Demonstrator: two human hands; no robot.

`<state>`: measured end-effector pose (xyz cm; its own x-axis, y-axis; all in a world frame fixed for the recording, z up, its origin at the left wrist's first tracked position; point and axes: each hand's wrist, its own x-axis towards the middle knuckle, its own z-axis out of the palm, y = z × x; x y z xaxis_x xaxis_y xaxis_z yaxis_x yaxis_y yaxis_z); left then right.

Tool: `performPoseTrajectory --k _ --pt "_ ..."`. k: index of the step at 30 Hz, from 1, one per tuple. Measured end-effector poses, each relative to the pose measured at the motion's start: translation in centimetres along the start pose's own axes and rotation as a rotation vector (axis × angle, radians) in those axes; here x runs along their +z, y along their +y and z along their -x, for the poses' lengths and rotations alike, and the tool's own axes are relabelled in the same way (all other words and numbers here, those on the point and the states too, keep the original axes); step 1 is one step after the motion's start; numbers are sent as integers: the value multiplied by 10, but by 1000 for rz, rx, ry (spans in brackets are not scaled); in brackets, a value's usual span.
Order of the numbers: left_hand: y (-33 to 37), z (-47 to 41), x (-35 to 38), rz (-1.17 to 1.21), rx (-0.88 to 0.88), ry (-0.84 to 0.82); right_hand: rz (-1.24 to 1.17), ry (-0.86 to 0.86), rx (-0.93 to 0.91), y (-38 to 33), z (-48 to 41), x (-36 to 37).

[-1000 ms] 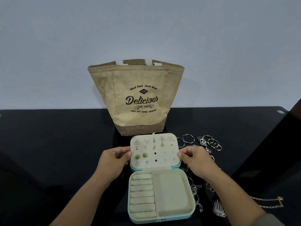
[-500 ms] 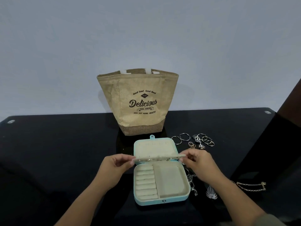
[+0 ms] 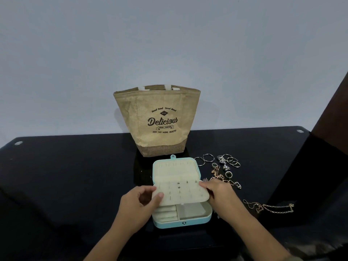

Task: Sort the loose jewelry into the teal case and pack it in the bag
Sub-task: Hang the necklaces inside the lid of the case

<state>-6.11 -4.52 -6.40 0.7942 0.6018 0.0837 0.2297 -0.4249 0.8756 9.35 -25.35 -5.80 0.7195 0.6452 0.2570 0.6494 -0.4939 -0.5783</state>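
Open teal case (image 3: 181, 221) at lower centre of frame, on black table (image 3: 66, 176), just below jute bag (image 3: 160, 102). Sitting right between both hands, base toward the bottom edge, lid laid flat toward the bag. Long axis of the opened case running bottom to top of frame. Snap tab on the lid end pointing up at the bag, stud on the base's front wall facing the bottom edge.

Across the middle, beige earring flap (image 3: 185, 194), long axis left to right, free edge toward the bottom of frame and lifted a little off the base. Ring rolls and one plain compartment visible beneath it. A few tiny studs pinned in it, too small to identify.

At the flap's lower left corner, left hand (image 3: 139, 203) pinching it: thumb on top, fingers curled underneath. Forearm rising from bottom centre, angled slightly right.

At the flap's right edge, right hand (image 3: 221, 195), knuckles up, fingers curled over the edge and gripping. Thumb hidden, probably under the flap. Forearm entering from lower right, angled up and left.

Loose pieces right of the case: hoops and rings (image 3: 227, 162) beside the lid, thin gold tangle (image 3: 216, 173) just above the right hand, gold chain (image 3: 272, 207) farther right, well apart from the case.
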Motion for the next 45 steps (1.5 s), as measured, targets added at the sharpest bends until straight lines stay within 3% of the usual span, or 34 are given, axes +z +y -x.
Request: performPoseTrajectory --k 8,16,20,24,30,38,45 --pt "4 13 4 -3 -45 227 -41 27 -1 -14 9 16" --pt "0 12 -8 -25 -98 228 -108 3 164 -34 9 30" --pt "-4 20 -3 -82 -42 238 22 17 20 -35 16 30" --pt "-7 21 3 -131 41 269 189 -12 16 -26 22 35" --pt "-3 7 -1 -109 73 200 -13 -47 167 -27 6 11" --pt "3 -25 -16 116 -40 146 -5 -35 334 -7 -52 -8" --pt "31 -98 -5 -229 183 -213 151 -107 392 9 -102 2"
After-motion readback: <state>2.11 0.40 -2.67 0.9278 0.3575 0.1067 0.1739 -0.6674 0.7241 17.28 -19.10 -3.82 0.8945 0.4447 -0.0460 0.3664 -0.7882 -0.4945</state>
